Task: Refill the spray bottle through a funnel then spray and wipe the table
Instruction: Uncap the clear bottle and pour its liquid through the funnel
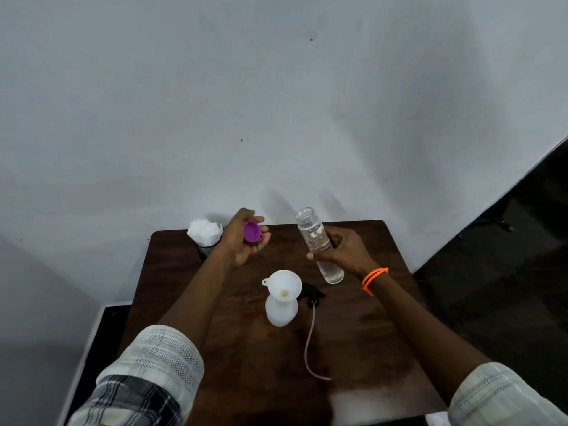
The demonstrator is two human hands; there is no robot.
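A white spray bottle [281, 312] stands mid-table with a white funnel [284, 284] seated in its neck. Its black spray head [312, 293] lies just to the right, its thin dip tube [309, 342] trailing toward me. My right hand [344, 249] grips a clear, uncapped water bottle [316, 241], held tilted above the table to the right of the funnel. My left hand [246, 238] holds the purple cap [252, 232] between thumb and fingers, up and left of the funnel.
A dark cup stuffed with white tissue [205, 233] stands at the back left corner of the brown wooden table [368, 318]. A grey wall rises right behind the table. Dark floor lies to the right.
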